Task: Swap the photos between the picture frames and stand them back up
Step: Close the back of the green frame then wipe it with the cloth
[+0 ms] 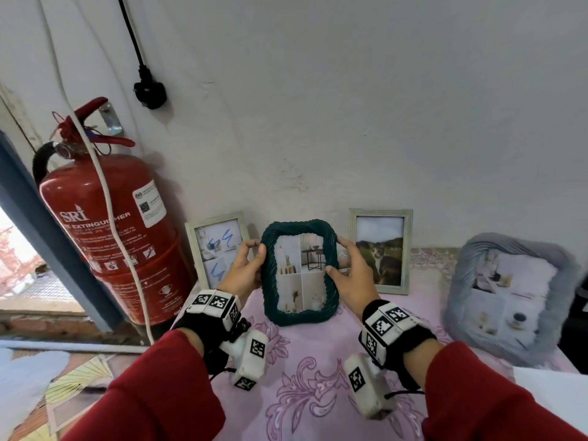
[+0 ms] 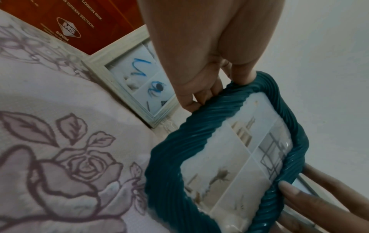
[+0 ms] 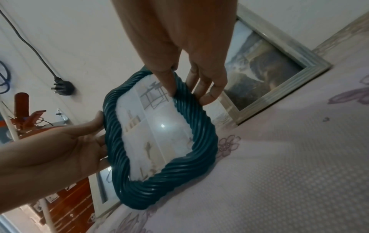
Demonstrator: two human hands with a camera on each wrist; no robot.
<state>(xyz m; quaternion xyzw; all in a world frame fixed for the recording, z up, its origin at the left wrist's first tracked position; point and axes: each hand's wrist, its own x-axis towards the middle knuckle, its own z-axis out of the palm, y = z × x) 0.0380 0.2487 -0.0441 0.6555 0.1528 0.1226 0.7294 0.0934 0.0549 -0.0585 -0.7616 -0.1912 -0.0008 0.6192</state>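
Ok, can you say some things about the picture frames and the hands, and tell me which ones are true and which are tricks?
1. Both hands hold the dark green twisted-rope picture frame. True: the left hand grips its left edge and the right hand its right edge.
2. The pale wooden frame with the cat photo lies flat on the cloth. False: it stands leaning against the wall.
3. A red fire extinguisher stands left of the frames. True.
4. The fluffy grey frame is left of the green one. False: it stands far right.
5. The pale wooden frame with blue scribbles has blue marks. True.
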